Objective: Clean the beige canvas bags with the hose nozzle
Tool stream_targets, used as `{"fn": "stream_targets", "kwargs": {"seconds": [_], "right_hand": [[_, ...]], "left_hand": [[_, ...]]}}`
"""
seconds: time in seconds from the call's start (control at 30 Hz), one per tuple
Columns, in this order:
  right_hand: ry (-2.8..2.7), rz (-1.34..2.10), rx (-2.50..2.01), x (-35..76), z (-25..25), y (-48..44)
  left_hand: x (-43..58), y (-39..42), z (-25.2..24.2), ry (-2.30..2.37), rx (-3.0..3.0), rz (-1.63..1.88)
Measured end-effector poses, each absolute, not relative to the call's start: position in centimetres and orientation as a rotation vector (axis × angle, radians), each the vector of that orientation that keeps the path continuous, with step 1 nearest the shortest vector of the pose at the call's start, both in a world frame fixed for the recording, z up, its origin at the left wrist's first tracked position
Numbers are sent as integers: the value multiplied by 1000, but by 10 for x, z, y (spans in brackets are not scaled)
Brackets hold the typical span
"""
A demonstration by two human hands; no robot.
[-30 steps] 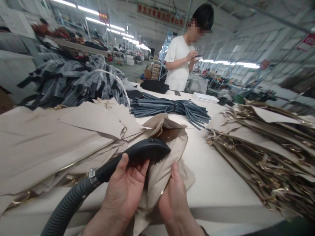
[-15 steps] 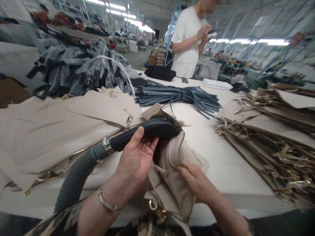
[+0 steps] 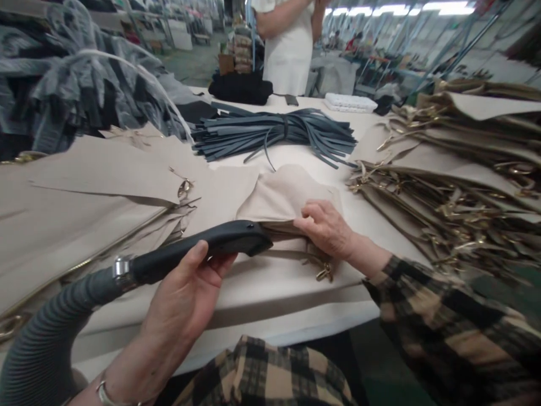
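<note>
My left hand is wrapped round a black vacuum hose handle, its thumb on the near side. A grey ribbed hose joins the handle at a metal clamp. The nozzle end lies against the open edge of a beige bag piece on the table. My right hand pinches the edge of that piece at its right end. A gold clasp hangs from the piece below my right hand.
Beige pieces with zips and gold hardware are stacked at left, more brown-beige pieces at right. A bundle of dark blue straps lies behind. Plastic-wrapped goods stand at far left. A person in white stands across the table.
The handle has come out of the bag piece's opening and moved left and down. The piece now lies flatter on the table, and my right hand has moved up to its edge.
</note>
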State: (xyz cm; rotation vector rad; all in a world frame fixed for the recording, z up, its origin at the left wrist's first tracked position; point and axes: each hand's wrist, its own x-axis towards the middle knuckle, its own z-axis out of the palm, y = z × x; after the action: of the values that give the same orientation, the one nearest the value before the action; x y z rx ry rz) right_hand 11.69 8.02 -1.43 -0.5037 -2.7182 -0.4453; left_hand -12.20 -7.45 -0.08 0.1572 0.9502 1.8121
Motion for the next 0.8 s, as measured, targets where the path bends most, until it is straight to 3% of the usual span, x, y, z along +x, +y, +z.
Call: {"fn": "stream_targets", "kwargs": {"seconds": [0.1, 0.33, 0.53, 0.8], "right_hand": [[-2998, -475, -426, 113, -9, 72], [-3140, -132, -1208, 111, 0, 67], [-2822, 391, -1171, 125, -21, 75], [-2832, 349, -1147, 128, -35, 87]], "left_hand": [[-120, -76, 0, 969, 155, 1779], [-113, -72, 0, 980, 160, 1746], [-107, -66, 0, 987, 170, 1740], [-89, -50, -7, 954, 176, 1661]]}}
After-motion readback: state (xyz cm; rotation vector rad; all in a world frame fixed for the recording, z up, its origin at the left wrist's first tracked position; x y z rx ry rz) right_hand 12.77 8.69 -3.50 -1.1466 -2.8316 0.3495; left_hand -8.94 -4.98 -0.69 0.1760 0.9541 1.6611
